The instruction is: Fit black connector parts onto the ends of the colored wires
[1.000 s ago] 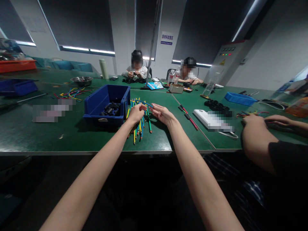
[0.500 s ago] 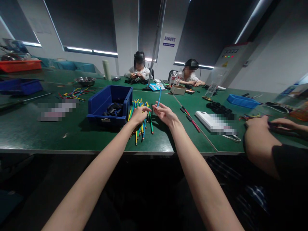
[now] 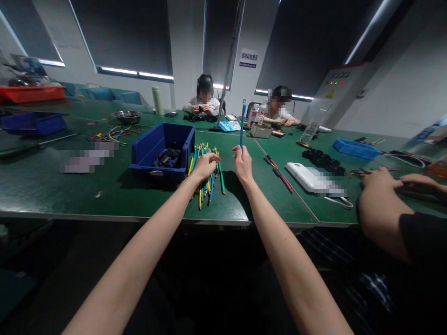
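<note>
My right hand (image 3: pixel 243 164) is closed around a blue wire (image 3: pixel 242 122), which stands nearly upright above the fist with a small pale tip at its top. My left hand (image 3: pixel 206 166) lies loosely over a pile of short wires (image 3: pixel 201 193) in yellow, blue and green. Its fingers are bent and slightly apart, with nothing visibly gripped; part of the pile is hidden under it. Just left of the pile stands a dark blue bin (image 3: pixel 159 174) with small black parts (image 3: pixel 168 158) in it.
Red wires with black sleeves (image 3: pixel 279 173) lie right of my hands, beside a white power bank (image 3: pixel 300 177). A co-worker's arm (image 3: pixel 379 195) reaches in at the right. A metal bowl (image 3: pixel 126 117) and loose coloured wires (image 3: pixel 113 135) are farther left. Two people sit across the table.
My right hand has turned and closed into a fist, moving slightly right; the blue wire now stands taller and more upright. The left hand stays over the pile. The view has shifted slightly.
</note>
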The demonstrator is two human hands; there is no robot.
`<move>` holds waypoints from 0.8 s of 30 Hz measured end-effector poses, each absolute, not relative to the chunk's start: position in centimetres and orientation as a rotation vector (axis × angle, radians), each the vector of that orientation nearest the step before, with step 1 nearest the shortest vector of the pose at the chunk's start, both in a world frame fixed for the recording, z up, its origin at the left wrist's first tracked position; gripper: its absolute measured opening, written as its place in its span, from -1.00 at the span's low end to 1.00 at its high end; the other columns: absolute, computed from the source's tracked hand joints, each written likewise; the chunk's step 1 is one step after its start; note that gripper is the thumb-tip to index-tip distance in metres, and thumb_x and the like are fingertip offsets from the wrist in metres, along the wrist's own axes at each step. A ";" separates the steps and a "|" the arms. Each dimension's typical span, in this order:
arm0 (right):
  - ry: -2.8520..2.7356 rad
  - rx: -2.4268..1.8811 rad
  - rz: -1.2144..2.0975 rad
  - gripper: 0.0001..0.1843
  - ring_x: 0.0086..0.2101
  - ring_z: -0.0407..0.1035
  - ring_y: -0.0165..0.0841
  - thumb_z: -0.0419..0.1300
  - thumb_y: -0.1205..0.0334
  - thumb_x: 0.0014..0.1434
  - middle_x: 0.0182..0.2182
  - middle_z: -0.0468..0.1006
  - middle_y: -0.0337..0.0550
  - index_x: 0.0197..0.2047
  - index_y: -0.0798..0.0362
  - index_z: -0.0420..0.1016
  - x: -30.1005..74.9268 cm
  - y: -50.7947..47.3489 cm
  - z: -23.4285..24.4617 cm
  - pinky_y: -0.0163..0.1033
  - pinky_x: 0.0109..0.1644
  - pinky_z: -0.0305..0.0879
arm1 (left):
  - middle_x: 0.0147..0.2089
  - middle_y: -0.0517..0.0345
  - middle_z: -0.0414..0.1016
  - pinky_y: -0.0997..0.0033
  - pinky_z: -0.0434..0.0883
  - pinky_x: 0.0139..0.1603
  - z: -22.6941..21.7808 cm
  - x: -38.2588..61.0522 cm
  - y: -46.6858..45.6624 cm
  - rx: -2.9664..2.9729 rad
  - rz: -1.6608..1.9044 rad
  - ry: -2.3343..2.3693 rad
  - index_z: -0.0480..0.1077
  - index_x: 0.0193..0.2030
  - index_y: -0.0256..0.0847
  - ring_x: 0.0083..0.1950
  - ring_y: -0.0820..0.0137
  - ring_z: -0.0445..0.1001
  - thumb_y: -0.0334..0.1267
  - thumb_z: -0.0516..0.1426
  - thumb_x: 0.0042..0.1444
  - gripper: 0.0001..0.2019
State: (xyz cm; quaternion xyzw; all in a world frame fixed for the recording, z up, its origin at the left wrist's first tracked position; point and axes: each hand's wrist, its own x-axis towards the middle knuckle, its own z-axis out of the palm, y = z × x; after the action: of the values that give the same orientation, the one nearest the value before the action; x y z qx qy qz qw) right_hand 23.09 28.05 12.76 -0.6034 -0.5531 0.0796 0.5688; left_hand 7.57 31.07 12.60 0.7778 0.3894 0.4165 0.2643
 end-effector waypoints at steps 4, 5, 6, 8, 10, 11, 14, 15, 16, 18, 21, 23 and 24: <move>-1.433 -1.564 0.080 -0.55 -0.46 0.34 -0.35 -0.28 -0.09 0.34 -0.45 0.44 -0.22 -0.18 -0.04 0.31 23.1 27.6 12.7 -0.31 -0.34 0.16 | -0.23 0.06 0.61 0.33 0.44 0.02 12.5 7.7 31.2 2.023 1.210 1.024 0.49 -0.21 -0.26 -0.13 0.35 0.56 -0.51 0.04 0.03 -0.75; -1.475 -1.593 0.058 -0.56 -0.43 0.36 -0.33 -0.28 -0.08 0.34 -0.43 0.46 -0.20 -0.15 -0.04 0.31 23.0 27.4 12.8 -0.31 -0.33 0.16 | -0.22 0.05 0.61 0.31 0.44 0.02 12.6 7.7 31.2 2.002 1.230 1.019 0.48 -0.20 -0.26 -0.13 0.34 0.56 -0.49 0.04 0.05 -0.76; -1.523 -1.615 0.033 -0.57 -0.41 0.37 -0.32 -0.27 -0.07 0.34 -0.41 0.48 -0.19 -0.12 -0.05 0.30 22.9 27.3 12.9 -0.30 -0.32 0.15 | -0.21 0.04 0.60 0.30 0.44 0.02 12.6 7.7 31.1 1.978 1.251 1.013 0.46 -0.17 -0.27 -0.12 0.33 0.56 -0.47 0.04 0.07 -0.76; -1.626 -1.648 -0.019 -0.60 -0.37 0.40 -0.29 -0.25 -0.05 0.35 -0.36 0.51 -0.18 -0.06 -0.06 0.29 22.6 26.9 13.1 -0.30 -0.32 0.13 | -0.19 0.01 0.60 0.28 0.43 0.04 12.9 7.7 31.0 1.925 1.301 0.987 0.44 -0.11 -0.27 -0.10 0.32 0.55 -0.43 0.04 0.10 -0.76; -1.729 -1.677 -0.062 -0.64 -0.34 0.40 -0.27 -0.21 -0.02 0.36 -0.30 0.53 -0.17 -0.03 -0.07 0.28 22.5 26.6 13.2 -0.29 -0.33 0.11 | -0.15 -0.01 0.58 0.27 0.41 0.06 13.1 7.7 30.8 1.875 1.363 0.925 0.39 -0.03 -0.28 -0.07 0.32 0.54 -0.39 0.06 0.11 -0.73; -1.781 -1.687 -0.083 -0.66 -0.32 0.40 -0.26 -0.20 0.01 0.36 -0.28 0.54 -0.16 -0.04 -0.06 0.29 22.5 26.5 13.3 -0.29 -0.33 0.10 | -0.13 -0.01 0.57 0.27 0.41 0.06 13.2 7.8 30.7 1.851 1.397 0.886 0.36 0.01 -0.28 -0.06 0.32 0.53 -0.38 0.08 0.11 -0.70; -1.936 -1.700 -0.148 -0.72 -0.27 0.38 -0.25 -0.16 0.16 0.34 -0.25 0.54 -0.09 -0.10 -0.02 0.33 22.7 26.5 13.2 -0.27 -0.29 0.12 | -0.11 -0.01 0.55 0.29 0.42 0.02 13.4 7.9 30.6 1.780 1.478 0.794 0.30 0.05 -0.26 -0.08 0.34 0.52 -0.32 0.10 0.13 -0.67; -1.971 -1.703 -0.167 -0.74 -0.25 0.37 -0.25 -0.14 0.22 0.32 -0.24 0.54 -0.07 -0.11 0.00 0.34 22.8 26.5 13.1 -0.26 -0.26 0.12 | -0.12 0.00 0.54 0.31 0.43 -0.01 13.4 7.9 30.6 1.752 1.493 0.775 0.30 0.03 -0.26 -0.10 0.35 0.52 -0.29 0.09 0.15 -0.70; -1.988 -1.708 -0.180 -0.75 -0.24 0.36 -0.25 -0.13 0.28 0.30 -0.24 0.54 -0.06 -0.12 0.02 0.35 22.9 26.6 13.0 -0.25 -0.24 0.13 | -0.14 0.00 0.54 0.32 0.43 -0.04 13.5 7.9 30.6 1.725 1.500 0.762 0.31 -0.01 -0.26 -0.13 0.36 0.52 -0.26 0.08 0.17 -0.74; -1.972 -1.709 -0.192 -0.73 -0.24 0.35 -0.24 -0.10 0.35 0.24 -0.23 0.54 -0.05 -0.09 0.03 0.35 23.1 26.6 12.9 -0.24 -0.22 0.15 | -0.18 0.02 0.53 0.36 0.44 -0.11 13.6 7.9 30.6 1.682 1.513 0.758 0.31 -0.08 -0.26 -0.19 0.38 0.53 -0.20 0.05 0.21 -0.78; -1.895 -1.658 -0.188 -0.72 -0.21 0.34 -0.25 -0.07 0.34 0.21 -0.23 0.53 -0.06 -0.07 0.04 0.38 23.0 26.6 13.0 -0.23 -0.17 0.18 | -0.24 0.06 0.51 0.41 0.43 -0.19 13.6 7.8 30.8 1.635 1.565 0.828 0.31 -0.14 -0.24 -0.27 0.41 0.51 -0.13 -0.02 0.27 -0.77; -1.866 -1.602 -0.169 -0.74 -0.19 0.35 -0.27 -0.03 0.29 0.21 -0.22 0.52 -0.07 -0.10 0.04 0.41 22.7 26.4 13.1 -0.25 -0.13 0.19 | -0.27 0.09 0.50 0.44 0.42 -0.21 13.6 7.7 31.1 1.603 1.600 0.903 0.31 -0.16 -0.23 -0.29 0.44 0.50 -0.13 -0.06 0.29 -0.76; -1.859 -1.579 -0.151 -0.75 -0.19 0.35 -0.29 -0.02 0.25 0.21 -0.22 0.53 -0.09 -0.11 0.04 0.42 22.6 26.3 13.3 -0.26 -0.13 0.20 | -0.29 0.09 0.50 0.45 0.42 -0.22 13.6 7.7 31.2 1.591 1.605 0.941 0.32 -0.18 -0.23 -0.30 0.44 0.50 -0.13 -0.07 0.30 -0.75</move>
State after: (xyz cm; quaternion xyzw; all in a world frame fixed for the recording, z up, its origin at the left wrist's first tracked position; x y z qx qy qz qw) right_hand 22.55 26.29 13.25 -0.6073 -0.7148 -0.0580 0.3419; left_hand 7.72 31.16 13.57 0.6113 0.3613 0.6167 0.3398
